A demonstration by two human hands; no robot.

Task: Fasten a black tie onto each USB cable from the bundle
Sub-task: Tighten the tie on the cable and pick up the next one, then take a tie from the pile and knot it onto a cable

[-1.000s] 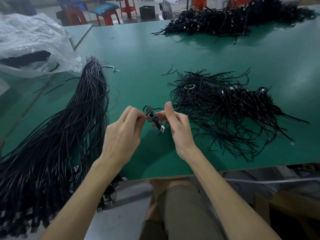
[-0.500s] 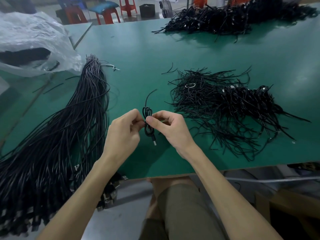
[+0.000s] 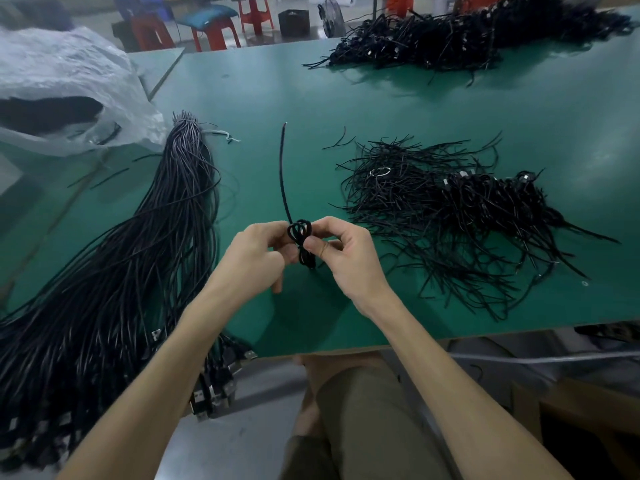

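**Cable** [image 3: 300,233]: one small coil, held just above the near part of the table [image 3: 277,88], between both hands. It is gathered at the waist, with loops showing above and below the pinch.

**Left hand** [image 3: 254,261]: fingers curled, pinching the coil's left side.

**Right hand** [image 3: 349,261]: thumb and forefinger clamped on the coil's waist from the right.

**Strand** [image 3: 283,168]: black with a pale tip. It rises from the top of the coil and points away across the table. I take it for the tie's free end, but it may be the cable's own tail; I cannot tell which.

**Change:**
- A second ago the coil hung between the fingertips with its metal plug showing below and nothing standing above it.
- Half a second ago a short thin strand poked up.
- Now the strand is long and nearly straight, the plug is out of sight, and both hands have closed in on the waist.

**Meaning:** I judge the binding of this coil to be under way and not yet closed. The free end still wants winding or twisting down.

**Bundle** [image 3: 138,271]: lies on the left and drapes over the near edge, still thick, so most of the job remains.

**Ties** [image 3: 408,188]: a loose pile on the right, with bound coils [image 3: 502,202] lying on its right part.
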